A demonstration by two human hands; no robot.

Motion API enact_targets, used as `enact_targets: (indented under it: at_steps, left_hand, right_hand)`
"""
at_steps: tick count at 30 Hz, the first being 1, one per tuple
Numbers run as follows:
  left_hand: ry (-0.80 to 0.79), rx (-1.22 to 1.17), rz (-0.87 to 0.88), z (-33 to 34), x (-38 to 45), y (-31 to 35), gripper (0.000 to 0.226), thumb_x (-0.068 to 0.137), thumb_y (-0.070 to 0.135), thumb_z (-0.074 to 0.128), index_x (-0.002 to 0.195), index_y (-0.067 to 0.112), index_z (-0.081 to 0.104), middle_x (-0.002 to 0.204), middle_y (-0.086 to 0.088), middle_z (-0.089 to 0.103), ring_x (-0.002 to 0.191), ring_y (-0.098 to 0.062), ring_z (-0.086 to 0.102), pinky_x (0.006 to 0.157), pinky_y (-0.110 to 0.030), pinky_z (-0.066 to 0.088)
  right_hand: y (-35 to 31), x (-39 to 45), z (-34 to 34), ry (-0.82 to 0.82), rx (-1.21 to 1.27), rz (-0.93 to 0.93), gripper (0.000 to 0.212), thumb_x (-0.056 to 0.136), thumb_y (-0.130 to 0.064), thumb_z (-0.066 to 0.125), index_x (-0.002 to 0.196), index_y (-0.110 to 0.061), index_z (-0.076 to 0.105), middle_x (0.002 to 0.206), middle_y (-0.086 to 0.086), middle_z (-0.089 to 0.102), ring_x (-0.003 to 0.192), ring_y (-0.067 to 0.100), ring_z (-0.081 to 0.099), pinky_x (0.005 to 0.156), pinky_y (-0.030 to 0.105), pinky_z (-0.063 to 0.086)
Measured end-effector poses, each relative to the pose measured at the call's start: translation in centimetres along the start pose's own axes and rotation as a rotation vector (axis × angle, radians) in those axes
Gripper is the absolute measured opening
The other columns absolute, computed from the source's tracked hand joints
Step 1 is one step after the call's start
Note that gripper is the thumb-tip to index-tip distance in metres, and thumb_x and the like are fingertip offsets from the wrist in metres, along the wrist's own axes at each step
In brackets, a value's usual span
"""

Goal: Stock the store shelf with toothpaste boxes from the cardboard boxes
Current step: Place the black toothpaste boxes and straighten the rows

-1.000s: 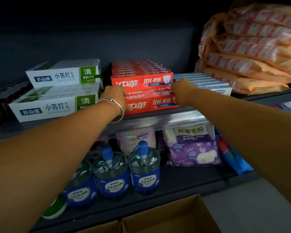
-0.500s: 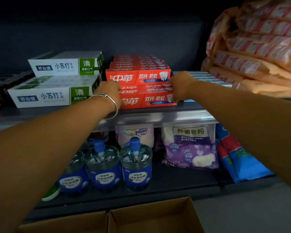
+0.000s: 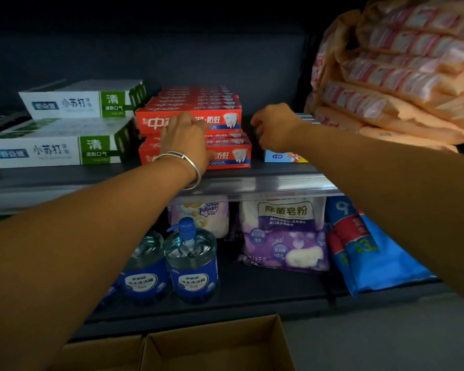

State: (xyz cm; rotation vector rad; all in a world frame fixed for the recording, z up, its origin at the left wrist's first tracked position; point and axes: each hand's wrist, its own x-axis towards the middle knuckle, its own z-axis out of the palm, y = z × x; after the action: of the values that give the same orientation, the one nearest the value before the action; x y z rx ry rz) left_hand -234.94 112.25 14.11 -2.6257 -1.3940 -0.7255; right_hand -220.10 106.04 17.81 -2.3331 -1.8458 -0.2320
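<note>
head | red toothpaste boxes (image 3: 225, 156) centre frame: light, stiff, crushable card; grip long edges | left hand (image 3: 184, 137) pressing stack front, grip unclear | right hand (image 3: 275, 127) clenched, empty

Peach packs (image 3: 402, 84) are stacked at upper right. On the lower shelf, blue bottles (image 3: 190, 266) are stood left, beside a purple bag (image 3: 284, 234) and blue bag (image 3: 364, 245).

- Upper shelf (image 3: 65, 180), across mid-frame: white-and-green toothpaste boxes (image 3: 56, 151) at left, red toothpaste boxes (image 3: 225, 156) at centre, orange packs (image 3: 386, 108) at upper right.
- Lower shelf (image 3: 265, 287): blue-labelled pump bottles (image 3: 190, 266), purple soap-powder bag (image 3: 284, 236).
</note>
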Motion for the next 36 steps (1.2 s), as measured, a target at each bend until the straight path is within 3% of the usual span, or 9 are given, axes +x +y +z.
enact_targets:
  at_steps: [3,11,17,20,24,29,36]
  left_hand:
    - [-0.002,-0.049,0.072,0.4,0.5,1.5,0.058,0.083,0.035,0.067,0.134,0.014,0.049,0.135,-0.009,0.042,0.127,-0.028,0.034,0.107,-0.037,0.028]
    - [-0.063,-0.014,0.182,1.4,2.0,5.7,0.052,0.080,0.036,0.069,0.125,0.012,0.056,0.132,-0.012,0.046,0.124,-0.030,0.040,0.103,-0.035,0.032]
    - [-0.175,0.135,0.184,2.7,4.5,9.3,0.060,0.081,0.046,0.065,0.131,0.017,0.048,0.130,-0.007,0.053,0.122,-0.029,0.046,0.100,-0.037,0.032]
    - [-0.261,0.231,0.169,3.1,5.7,10.4,0.060,0.082,0.050,0.062,0.130,0.018,0.047,0.125,-0.006,0.058,0.116,-0.029,0.051,0.095,-0.038,0.033]
    - [-0.359,0.320,0.152,3.3,7.0,10.8,0.063,0.081,0.050,0.063,0.133,0.018,0.046,0.125,-0.004,0.057,0.115,-0.028,0.052,0.093,-0.039,0.034]
    - [-0.458,0.310,0.166,3.0,7.8,10.8,0.062,0.078,0.047,0.069,0.127,0.015,0.050,0.123,-0.007,0.056,0.113,-0.028,0.052,0.092,-0.039,0.037]
    - [-0.476,0.242,0.142,3.0,8.0,11.0,0.063,0.078,0.043,0.070,0.128,0.012,0.048,0.124,-0.007,0.055,0.112,-0.026,0.053,0.091,-0.038,0.041]
  right_hand:
    - [1.1,-0.5,-0.7,0.094,0.155,0.030,0.036,0.090,0.000,0.052,0.125,-0.005,0.060,0.126,0.010,0.060,0.117,0.023,0.055,0.102,0.027,0.042]
    - [5.2,-1.8,-1.5,0.106,0.065,0.097,0.041,0.089,0.001,0.045,0.127,-0.009,0.059,0.130,0.008,0.058,0.121,0.023,0.052,0.104,0.026,0.038]
    - [10.8,-1.4,-1.7,-0.129,-0.262,0.079,0.041,0.091,-0.010,0.051,0.132,-0.004,0.052,0.136,0.013,0.049,0.126,0.028,0.046,0.102,0.030,0.036]
    - [12.5,-0.8,-1.4,-0.231,-0.351,0.114,0.054,0.090,-0.018,0.058,0.139,-0.003,0.041,0.144,0.013,0.039,0.132,0.026,0.038,0.105,0.029,0.031]
    - [13.6,0.2,-1.2,-0.270,-0.289,0.130,0.061,0.085,-0.019,0.067,0.138,-0.003,0.042,0.141,0.012,0.042,0.129,0.024,0.040,0.101,0.027,0.035]
    - [14.4,1.7,-1.0,-0.328,-0.204,0.148,0.063,0.075,-0.017,0.076,0.130,-0.004,0.049,0.131,0.011,0.049,0.118,0.026,0.049,0.096,0.033,0.045]
    - [15.0,2.0,-0.6,-0.282,-0.173,0.132,0.065,0.078,-0.019,0.074,0.135,-0.006,0.044,0.134,0.011,0.045,0.123,0.025,0.044,0.094,0.029,0.040]
